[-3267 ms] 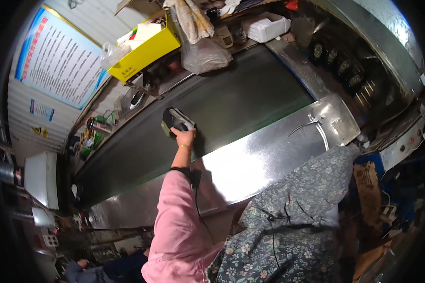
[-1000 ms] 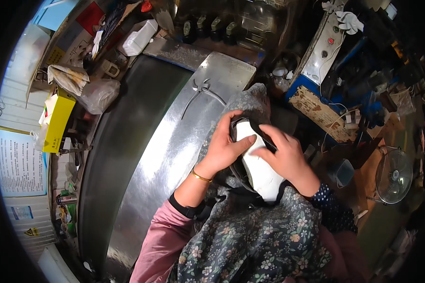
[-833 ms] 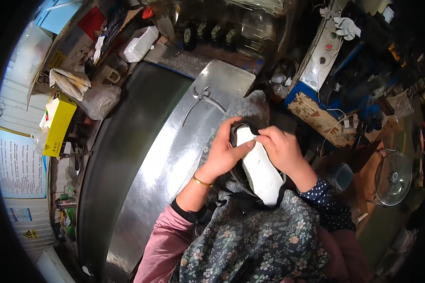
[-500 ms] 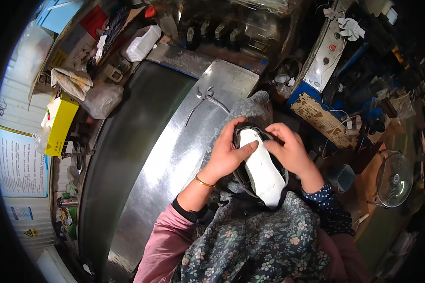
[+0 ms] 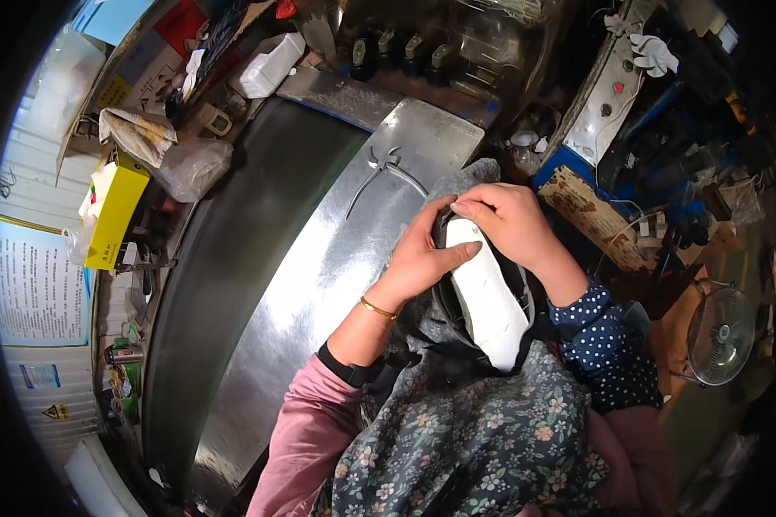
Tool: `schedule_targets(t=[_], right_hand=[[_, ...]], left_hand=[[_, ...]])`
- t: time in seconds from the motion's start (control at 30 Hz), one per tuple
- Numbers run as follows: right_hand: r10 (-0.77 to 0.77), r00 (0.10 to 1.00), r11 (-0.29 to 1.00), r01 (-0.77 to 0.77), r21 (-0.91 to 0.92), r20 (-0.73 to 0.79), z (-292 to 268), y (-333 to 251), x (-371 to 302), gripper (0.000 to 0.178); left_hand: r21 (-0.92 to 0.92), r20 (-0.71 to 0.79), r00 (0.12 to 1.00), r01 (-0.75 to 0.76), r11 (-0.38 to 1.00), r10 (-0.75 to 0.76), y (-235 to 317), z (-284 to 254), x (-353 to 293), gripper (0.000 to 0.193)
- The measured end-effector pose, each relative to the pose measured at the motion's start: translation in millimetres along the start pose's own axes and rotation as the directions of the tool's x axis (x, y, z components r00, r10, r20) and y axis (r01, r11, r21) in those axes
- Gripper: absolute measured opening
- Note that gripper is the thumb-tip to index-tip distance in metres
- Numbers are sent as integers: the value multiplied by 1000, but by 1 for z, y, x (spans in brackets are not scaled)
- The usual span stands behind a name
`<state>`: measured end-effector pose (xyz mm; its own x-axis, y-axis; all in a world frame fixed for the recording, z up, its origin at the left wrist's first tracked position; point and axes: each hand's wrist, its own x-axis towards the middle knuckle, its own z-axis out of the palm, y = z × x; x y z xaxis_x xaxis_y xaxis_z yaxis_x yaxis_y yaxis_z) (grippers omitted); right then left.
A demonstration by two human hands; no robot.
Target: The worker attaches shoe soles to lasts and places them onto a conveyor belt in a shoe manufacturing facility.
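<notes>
I'm in a workshop, seemingly for shoes: I hold a dark shoe upper (image 5: 516,276) around a white foot-shaped form (image 5: 487,297) beside a long blackish belt (image 5: 241,233), a shiny steel worktop (image 5: 319,250) bearing silvery metal pincers (image 5: 385,164), a pale push-button panel (image 5: 598,131) and a yellow triangular warning sign (image 5: 57,412).

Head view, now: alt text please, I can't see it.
The left hand grips a dark shoe-like upper around a white sole-shaped piece, the right hand at its far end, over a floral apron. To the left, pliers lie on a shiny metal surface beside a dark strip.
</notes>
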<state>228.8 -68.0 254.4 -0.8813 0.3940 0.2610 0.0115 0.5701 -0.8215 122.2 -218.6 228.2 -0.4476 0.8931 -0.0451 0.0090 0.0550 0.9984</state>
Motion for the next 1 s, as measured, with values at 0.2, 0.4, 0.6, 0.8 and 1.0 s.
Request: schedule_targets(t=[0.2, 0.4, 0.6, 0.8, 1.0], right_hand=[[329, 942, 911, -297, 287, -69, 9, 12, -123, 19], [689, 719, 428, -498, 754, 84, 6, 33, -134, 39], [510, 827, 706, -559, 435, 235, 42, 50, -125, 49], [-47, 999, 764, 48, -644, 18, 24, -5, -97, 31], [63, 997, 780, -24, -625, 41, 15, 1, -84, 40]], left_hand=[[-113, 48, 995, 96, 989, -92, 0, -7, -4, 65], [15, 26, 1000, -1, 1000, 1, -12, 7, -10, 58], [-32, -25, 1000, 17, 999, -17, -9, 15, -17, 56], [-46, -49, 999, -3, 999, 1, -10, 15, -14, 56], [-17, 1, 999, 46, 999, -46, -1, 18, -2, 55]])
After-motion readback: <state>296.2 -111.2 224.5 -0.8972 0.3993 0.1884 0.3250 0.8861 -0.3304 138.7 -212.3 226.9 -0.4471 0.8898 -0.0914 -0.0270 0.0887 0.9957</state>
